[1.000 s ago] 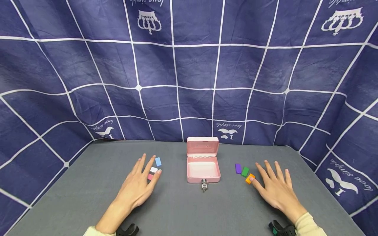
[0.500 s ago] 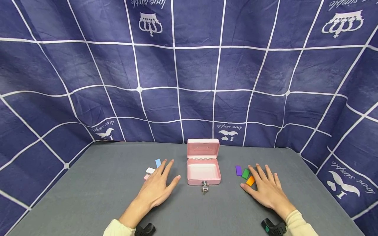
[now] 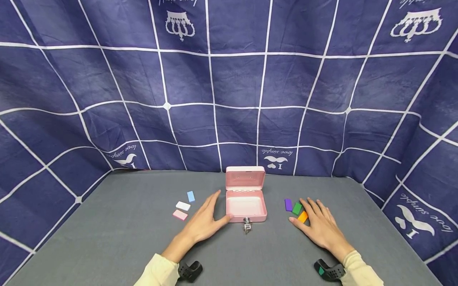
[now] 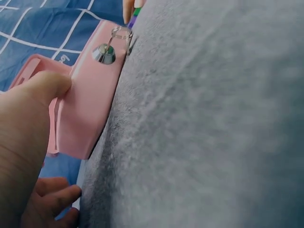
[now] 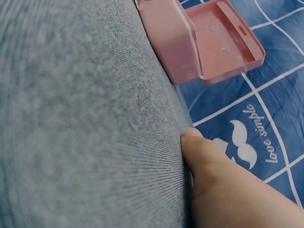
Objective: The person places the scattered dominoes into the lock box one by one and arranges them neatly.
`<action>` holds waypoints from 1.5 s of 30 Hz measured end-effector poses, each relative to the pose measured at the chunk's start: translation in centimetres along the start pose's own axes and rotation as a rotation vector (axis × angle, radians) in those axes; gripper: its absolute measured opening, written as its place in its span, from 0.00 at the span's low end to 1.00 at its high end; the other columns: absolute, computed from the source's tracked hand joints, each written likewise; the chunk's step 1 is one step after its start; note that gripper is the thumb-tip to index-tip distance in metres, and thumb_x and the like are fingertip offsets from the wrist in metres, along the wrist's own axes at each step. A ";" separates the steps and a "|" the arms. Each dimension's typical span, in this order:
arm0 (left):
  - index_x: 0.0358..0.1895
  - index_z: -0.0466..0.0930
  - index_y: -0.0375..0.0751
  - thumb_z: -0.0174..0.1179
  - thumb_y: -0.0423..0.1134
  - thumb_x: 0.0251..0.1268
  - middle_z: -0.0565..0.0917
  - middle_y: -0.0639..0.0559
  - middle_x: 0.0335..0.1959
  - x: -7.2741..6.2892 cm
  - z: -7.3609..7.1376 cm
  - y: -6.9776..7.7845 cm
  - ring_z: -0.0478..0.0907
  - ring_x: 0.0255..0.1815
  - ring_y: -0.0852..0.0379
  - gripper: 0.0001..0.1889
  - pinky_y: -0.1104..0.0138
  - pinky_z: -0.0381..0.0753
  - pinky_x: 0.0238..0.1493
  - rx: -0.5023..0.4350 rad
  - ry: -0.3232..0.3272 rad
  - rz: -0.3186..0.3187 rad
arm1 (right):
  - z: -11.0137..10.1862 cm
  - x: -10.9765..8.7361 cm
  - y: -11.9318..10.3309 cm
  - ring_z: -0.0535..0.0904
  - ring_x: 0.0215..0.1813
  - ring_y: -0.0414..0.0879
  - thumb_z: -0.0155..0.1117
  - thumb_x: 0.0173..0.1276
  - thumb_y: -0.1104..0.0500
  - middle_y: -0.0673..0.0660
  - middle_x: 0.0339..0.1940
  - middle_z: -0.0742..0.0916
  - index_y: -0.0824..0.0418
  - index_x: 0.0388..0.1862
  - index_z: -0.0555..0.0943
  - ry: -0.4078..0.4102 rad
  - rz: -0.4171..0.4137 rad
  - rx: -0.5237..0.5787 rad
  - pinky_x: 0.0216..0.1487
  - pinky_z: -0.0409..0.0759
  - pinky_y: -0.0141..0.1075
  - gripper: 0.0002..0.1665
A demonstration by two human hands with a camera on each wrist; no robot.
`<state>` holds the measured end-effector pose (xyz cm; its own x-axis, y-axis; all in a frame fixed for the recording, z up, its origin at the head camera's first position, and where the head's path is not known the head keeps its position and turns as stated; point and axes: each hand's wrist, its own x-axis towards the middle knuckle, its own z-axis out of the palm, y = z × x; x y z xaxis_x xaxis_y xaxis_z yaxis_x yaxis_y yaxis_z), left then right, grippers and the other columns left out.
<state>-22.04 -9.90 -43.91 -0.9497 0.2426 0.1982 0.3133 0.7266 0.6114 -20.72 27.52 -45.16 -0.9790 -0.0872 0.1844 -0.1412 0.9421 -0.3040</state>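
A small pink metal cash box (image 3: 247, 219) stands with its lid raised, and keys (image 3: 247, 227) hang from the lock on its front. My left hand (image 3: 204, 222) is at its left side, the thumb at the front left corner and the fingers extended beside the wall. In the left wrist view the thumb overlaps the box's front edge. To the right, my right hand (image 3: 322, 228) rests low with its fingers spread around an orange block (image 3: 302, 217), thumb on the near side. A green block (image 3: 297, 208) and a purple block (image 3: 288, 205) lie just beyond its fingertips.
Left of the box lie a light blue block (image 3: 191, 196), a white block (image 3: 183, 206) and a pink block (image 3: 180, 215). The grey tabletop (image 3: 250, 258) ends at a blue checked curtain (image 3: 236, 79) behind and at both sides.
My left hand has moved right from the blocks at the left to the pink cash box, uncovering them. My right hand has shifted slightly left around the orange block.
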 end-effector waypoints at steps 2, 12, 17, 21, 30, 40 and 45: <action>0.79 0.54 0.45 0.64 0.63 0.60 0.65 0.41 0.76 0.4 0.3 -0.1 0.66 0.76 0.42 0.49 0.47 0.69 0.73 -0.024 -0.002 0.002 | 0.4 0.2 0.3 0.57 0.76 0.72 0.54 0.66 0.25 0.72 0.75 0.68 0.61 0.76 0.65 0.020 -0.015 0.005 0.74 0.52 0.70 0.53; 0.76 0.59 0.40 0.70 0.62 0.52 0.70 0.41 0.73 1.9 0.8 -0.4 0.68 0.74 0.42 0.52 0.47 0.70 0.72 -0.090 -0.059 0.040 | 0.8 0.5 0.8 0.66 0.74 0.68 0.58 0.66 0.27 0.70 0.72 0.73 0.63 0.72 0.70 0.076 -0.056 0.009 0.68 0.66 0.67 0.50; 0.74 0.63 0.40 0.74 0.61 0.46 0.74 0.43 0.70 2.5 0.7 -0.3 0.72 0.71 0.42 0.52 0.47 0.72 0.70 -0.124 -0.090 0.059 | -0.2 0.8 0.5 0.72 0.68 0.67 0.60 0.64 0.28 0.70 0.69 0.76 0.65 0.68 0.72 0.048 -0.053 0.013 0.64 0.72 0.64 0.49; 0.74 0.64 0.42 0.77 0.61 0.42 0.75 0.45 0.69 3.0 0.6 -0.2 0.73 0.70 0.43 0.54 0.48 0.73 0.69 -0.148 -0.106 0.039 | -0.8 1.5 0.2 0.75 0.59 0.62 0.64 0.62 0.28 0.66 0.62 0.80 0.62 0.64 0.76 0.033 -0.053 0.026 0.56 0.77 0.59 0.47; 0.74 0.64 0.42 0.76 0.63 0.41 0.74 0.44 0.70 3.5 0.7 -0.4 0.71 0.71 0.42 0.55 0.47 0.72 0.69 -0.122 -0.137 0.034 | 1.3 3.3 1.5 0.72 0.67 0.62 0.70 0.60 0.33 0.63 0.65 0.78 0.58 0.63 0.78 0.100 -0.115 0.149 0.65 0.72 0.61 0.41; 0.73 0.66 0.42 0.73 0.69 0.40 0.78 0.44 0.65 2.6 1.6 -0.8 0.73 0.69 0.40 0.56 0.45 0.70 0.70 -0.016 -0.029 0.056 | 2.5 3.6 1.6 0.73 0.68 0.55 0.72 0.58 0.33 0.53 0.65 0.81 0.49 0.62 0.80 0.131 -0.173 0.163 0.64 0.74 0.58 0.37; 0.73 0.66 0.44 0.71 0.71 0.42 0.80 0.45 0.63 2.7 2.0 -0.6 0.73 0.68 0.42 0.55 0.47 0.71 0.69 0.043 0.024 0.082 | 1.8 3.8 1.6 0.74 0.66 0.53 0.72 0.59 0.36 0.53 0.64 0.82 0.50 0.63 0.79 0.152 -0.203 0.148 0.62 0.75 0.55 0.36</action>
<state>-24.82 -8.40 -45.29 -0.9206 0.2869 0.2650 0.3891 0.7321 0.5592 -24.88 28.10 -46.63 -0.8969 -0.2087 0.3898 -0.3624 0.8521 -0.3777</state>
